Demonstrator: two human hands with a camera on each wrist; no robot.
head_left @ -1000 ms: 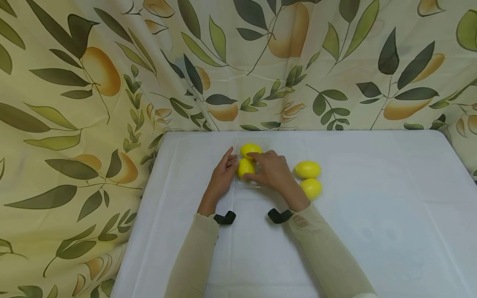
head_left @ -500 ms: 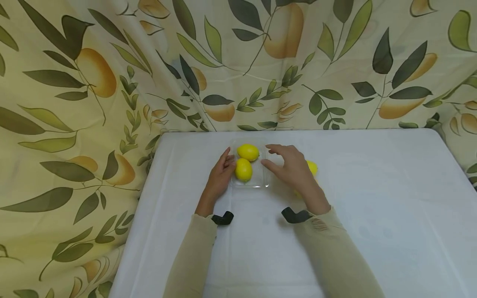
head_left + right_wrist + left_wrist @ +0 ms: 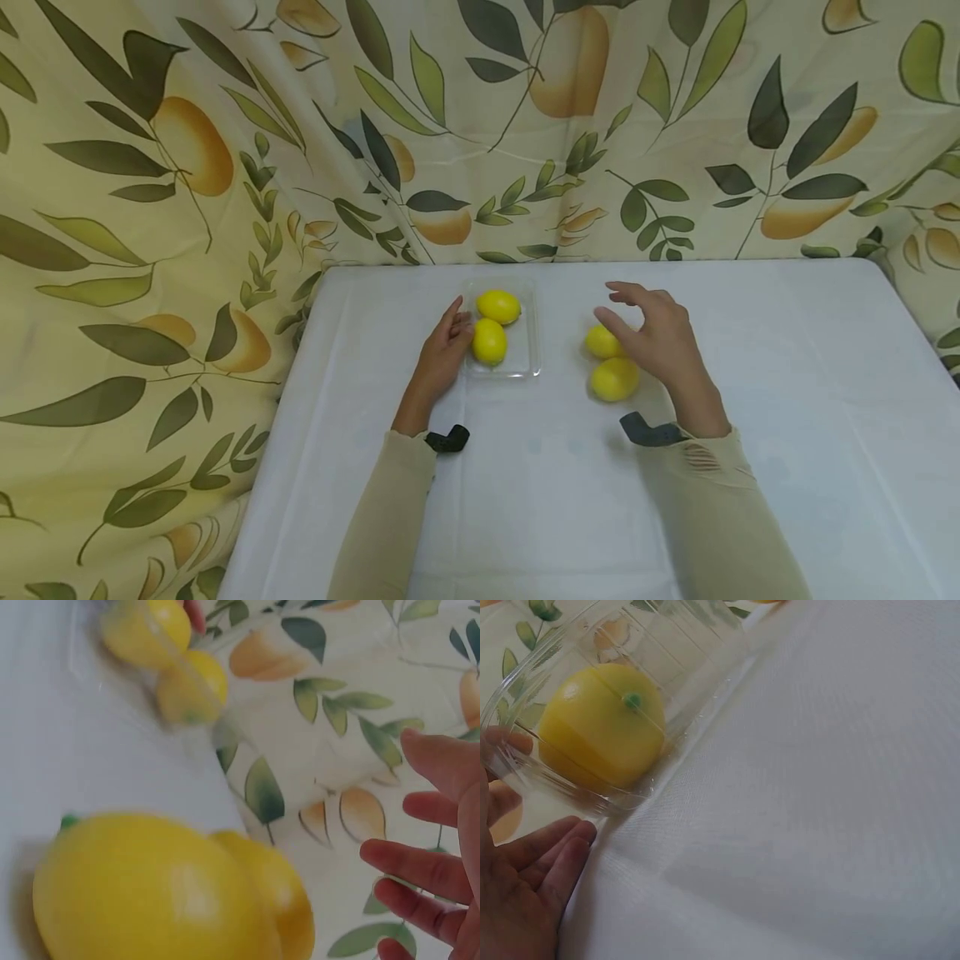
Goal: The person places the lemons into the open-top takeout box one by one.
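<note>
A clear plastic container (image 3: 517, 367) on the table holds two yellow lemons, one (image 3: 498, 307) behind the other (image 3: 490, 342). My left hand (image 3: 441, 354) is at the container's left side, its fingers fairly straight and touching or very near the wall. Through the clear wall, the left wrist view shows one lemon (image 3: 604, 727) with a green tip. My right hand (image 3: 660, 337) is raised with spread, slightly bent fingers and holds nothing. Beneath and left of it lie two more lemons, the nearer (image 3: 615, 379) in full view and the farther (image 3: 602, 342) partly covered by the hand.
A white cloth covers the table (image 3: 525, 500). Behind it and to the left hangs a curtain (image 3: 300, 208) printed with leaves and fruit. Dark wrist mounts (image 3: 448, 439) stick out at both sleeve cuffs.
My right hand has let go of the front lemon in the container and moved right, over the two loose lemons. The left hand has stayed at the container.
</note>
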